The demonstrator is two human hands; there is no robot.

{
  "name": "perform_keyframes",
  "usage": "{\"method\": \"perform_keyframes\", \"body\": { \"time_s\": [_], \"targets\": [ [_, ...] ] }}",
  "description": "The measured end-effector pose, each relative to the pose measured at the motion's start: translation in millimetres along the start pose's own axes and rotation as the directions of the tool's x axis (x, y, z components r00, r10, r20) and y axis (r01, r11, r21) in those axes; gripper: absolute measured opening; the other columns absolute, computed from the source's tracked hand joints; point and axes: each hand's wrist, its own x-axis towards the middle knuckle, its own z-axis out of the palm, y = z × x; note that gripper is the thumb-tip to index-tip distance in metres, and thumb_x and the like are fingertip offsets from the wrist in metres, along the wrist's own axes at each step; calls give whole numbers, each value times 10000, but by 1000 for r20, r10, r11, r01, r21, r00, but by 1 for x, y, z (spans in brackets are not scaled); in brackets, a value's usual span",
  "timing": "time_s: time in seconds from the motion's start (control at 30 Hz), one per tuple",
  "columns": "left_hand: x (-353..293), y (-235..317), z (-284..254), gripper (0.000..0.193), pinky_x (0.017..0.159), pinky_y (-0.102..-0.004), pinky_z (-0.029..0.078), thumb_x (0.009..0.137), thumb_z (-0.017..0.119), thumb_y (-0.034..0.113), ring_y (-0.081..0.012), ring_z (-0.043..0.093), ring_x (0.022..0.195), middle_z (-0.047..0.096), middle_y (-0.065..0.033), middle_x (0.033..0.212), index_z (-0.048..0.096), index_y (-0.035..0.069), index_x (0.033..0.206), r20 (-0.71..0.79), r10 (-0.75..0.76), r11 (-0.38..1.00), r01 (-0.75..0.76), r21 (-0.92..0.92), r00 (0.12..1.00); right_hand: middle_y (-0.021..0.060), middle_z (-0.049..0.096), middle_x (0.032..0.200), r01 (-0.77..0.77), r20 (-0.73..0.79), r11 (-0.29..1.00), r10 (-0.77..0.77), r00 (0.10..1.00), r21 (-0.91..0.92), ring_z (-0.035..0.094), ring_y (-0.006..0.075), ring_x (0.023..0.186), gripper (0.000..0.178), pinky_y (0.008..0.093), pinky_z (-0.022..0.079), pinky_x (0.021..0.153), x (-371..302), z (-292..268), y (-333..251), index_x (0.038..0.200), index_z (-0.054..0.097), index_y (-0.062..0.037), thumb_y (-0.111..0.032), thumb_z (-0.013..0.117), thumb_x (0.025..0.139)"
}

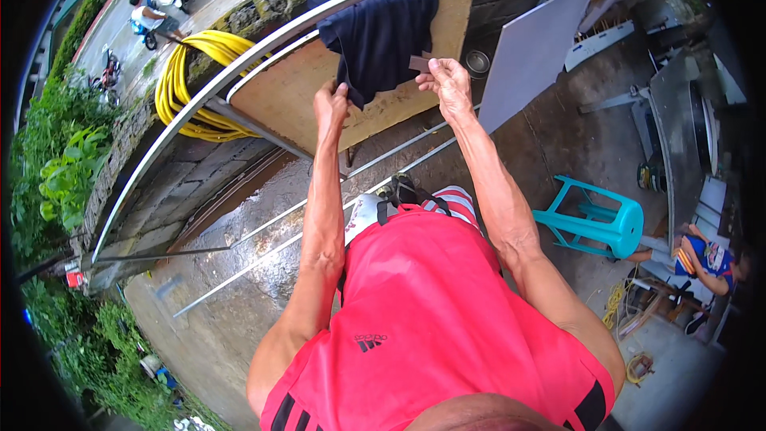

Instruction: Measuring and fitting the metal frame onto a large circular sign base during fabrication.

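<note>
A dark navy cloth hangs over a curved metal rail in front of me. My left hand is closed at the cloth's lower left edge, thumb and fingers pinching it. To the right of the cloth, my right hand grips a small flat brown piece between thumb and fingers. What the brown piece is made of I cannot make out. Behind the cloth leans a worn tan board with rounded corners.
A yellow hose coil hangs at the left. A grey panel stands right of my right hand; a turquoise stool lies tipped over. Thin metal bars cross below my arms. Another person sits far right.
</note>
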Motion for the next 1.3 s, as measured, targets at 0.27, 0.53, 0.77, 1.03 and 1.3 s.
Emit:
{"method": "perform_keyframes", "body": {
  "time_s": [0.27, 0.53, 0.77, 1.03, 1.3],
  "targets": [
    [-110, 6, 53, 513, 774, -326, 528, 977, 539, 403, -211, 651, 948, 645, -161, 1165, 541, -20, 1269, 624, -72, 968, 206, -146, 778, 106, 652, 712, -17, -85, 962, -6, 996, -273, 641, 157, 604, 244, 281, 508, 542, -141, -94, -20, 851, 556, -2, -217, 663, 898],
    [-238, 5, 146, 441, 819, -303, 509, 936, 641, 225, -160, 627, 960, 658, -116, 1141, 543, -14, 1293, 991, -16, 996, 85, 4, 136, 35, 606, 729, -166, -400, 919, 10, 917, -357, 596, 101, 631, 224, 255, 486, 551, -299, -155, -22, 891, 561, -17, -217, 656, 925],
    [-364, -1, 203, 319, 706, -266, 519, 925, 637, 131, -115, 628, 786, 696, -81, 956, 608, -31, 1198, 996, -79, 990, 114, 83, -44, 21, 624, 777, -100, -675, 983, -30, 737, -153, 569, 84, 628, 205, 247, 467, 550, -409, -219, -28, 959, 611, -4, -198, 661, 914],
    [-512, 3, 289, 344, 768, -317, 529, 977, 550, 205, -176, 648, 792, 688, -135, 962, 603, -68, 1181, 977, 27, 998, -48, -38, -210, 43, 641, 750, -122, -881, 983, -65, 469, -138, 590, 97, 658, 146, 258, 481, 600, -574, -338, -35, 980, 642, -9, -126, 560, 951],
    [-668, 4, 377, 447, 797, -348, 536, 983, 532, 301, -202, 650, 884, 670, -147, 1033, 555, -65, 1239, 813, -7, 895, 359, 265, -582, 93, 649, 1156, 4, -841, 898, -414, 348, -440, 636, 172, 982, 346, 307, 500, 815, -701, -423, -86, 1227, 583, -45, -103, 618, 888]
  ]
}}
